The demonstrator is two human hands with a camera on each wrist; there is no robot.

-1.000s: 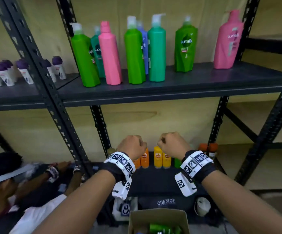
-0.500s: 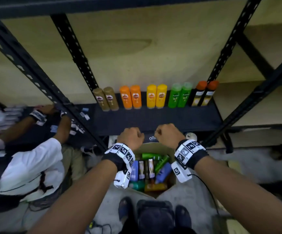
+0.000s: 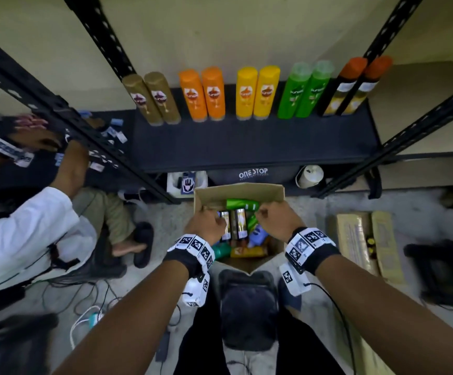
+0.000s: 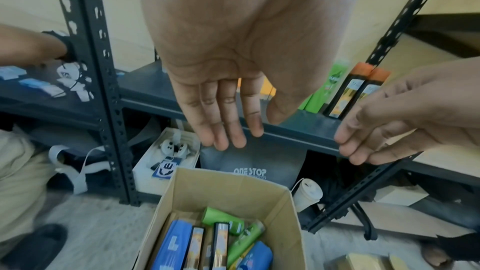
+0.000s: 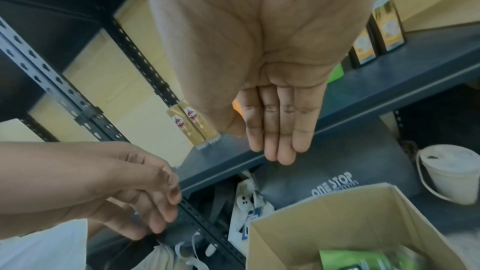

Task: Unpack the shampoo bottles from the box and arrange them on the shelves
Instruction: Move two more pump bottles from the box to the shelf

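An open cardboard box (image 3: 236,190) stands on the floor under the lowest shelf (image 3: 247,147). Several shampoo bottles lie in it: a green one (image 3: 241,204), two black-labelled ones (image 3: 236,224), a blue one (image 3: 258,235). My left hand (image 3: 209,223) hovers over the box's left side and my right hand (image 3: 274,217) over its right side. The wrist views show the left hand's fingers (image 4: 228,130) and the right hand's fingers (image 5: 278,147) straight, holding nothing and clear of the bottles. On the shelf, bottles stand in pairs: gold (image 3: 152,98), orange (image 3: 202,94), yellow (image 3: 256,93), green (image 3: 304,90), black with orange caps (image 3: 350,87).
Another person in a white sleeve (image 3: 25,234) crouches at the left, hands on the neighbouring shelf. A black rack post (image 3: 106,147) slants down beside the box. A dark ONE STOP bag (image 3: 252,174) and a white cup (image 3: 310,175) sit behind it. A second carton (image 3: 363,244) lies to the right; cables (image 3: 84,318) trail on the floor.
The view has dropped from the upper shelf to the floor box. Both hands came down from in front of the lower shelf to just over the box, and their fingers have uncurled.
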